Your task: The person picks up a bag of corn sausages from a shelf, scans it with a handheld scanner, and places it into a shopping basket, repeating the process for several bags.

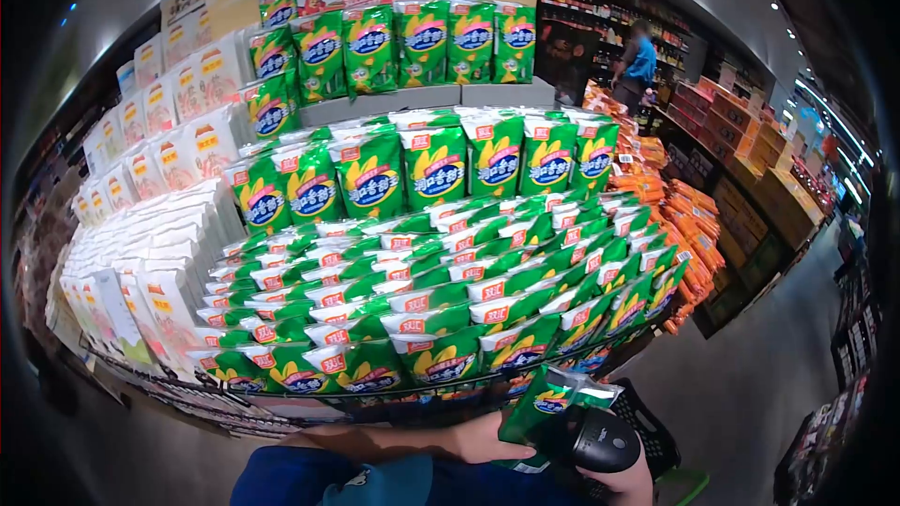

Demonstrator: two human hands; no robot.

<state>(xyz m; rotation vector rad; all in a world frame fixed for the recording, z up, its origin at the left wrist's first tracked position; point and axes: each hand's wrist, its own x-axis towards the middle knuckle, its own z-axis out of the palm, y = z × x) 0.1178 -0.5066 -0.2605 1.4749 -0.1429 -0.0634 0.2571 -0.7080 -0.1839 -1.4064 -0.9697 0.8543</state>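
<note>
My left hand [489,442] is closed on the lower part of a green packet [544,403] with corn pictures, held in front of me. My right hand [630,480] is wrapped round a black handheld scanner [603,440] with a rounded head, just to the right of the packet. Its grip is partly out of sight. Just beyond my hands, rows of the same green packets [436,356] lean in a rack, with more standing upright behind them.
White packets [159,300] fill the display's left side. Orange packets [689,234] are piled at its right. A black basket [652,426] is beside my right hand. A person in a blue vest [640,66] stands by the back shelves. Boxes [727,117] line the right aisle.
</note>
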